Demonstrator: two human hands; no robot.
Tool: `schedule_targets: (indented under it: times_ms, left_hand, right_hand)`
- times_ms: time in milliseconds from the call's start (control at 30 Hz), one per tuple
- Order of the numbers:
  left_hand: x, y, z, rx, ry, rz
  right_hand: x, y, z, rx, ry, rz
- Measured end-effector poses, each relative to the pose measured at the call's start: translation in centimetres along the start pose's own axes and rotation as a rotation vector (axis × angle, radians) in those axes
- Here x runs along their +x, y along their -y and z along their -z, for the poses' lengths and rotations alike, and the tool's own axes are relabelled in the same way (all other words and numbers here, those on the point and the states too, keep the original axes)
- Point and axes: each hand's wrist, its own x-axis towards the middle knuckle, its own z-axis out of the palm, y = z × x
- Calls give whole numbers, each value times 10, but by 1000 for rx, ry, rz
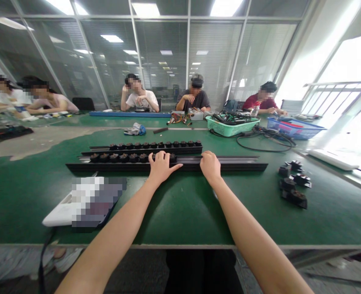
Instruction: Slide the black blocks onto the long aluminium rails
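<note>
- Stretching across the green surface [183,204]: long black rail [229,163], nearest of two, lying crosswise.
- Pressing down on that rail: left hand [161,166], fingers spread flat, gripping nothing.
- Resting on the rail: right hand [210,165], curled, grip impossible to tell.
- Sitting at right, well apart: loose black parts [293,183].

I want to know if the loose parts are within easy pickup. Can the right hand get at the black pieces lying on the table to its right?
Probably yes. The right hand rests on the long black rail, and bare green table lies between it and the loose black pieces; nothing blocks the way.
</note>
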Motion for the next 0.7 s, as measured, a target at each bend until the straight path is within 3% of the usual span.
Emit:
schedule_targets:
  times_ms: [700]
  left_hand:
    - [0,-1,4,-19,30,14]
  right_hand:
    - [1,-5,4,22,-8,-66]
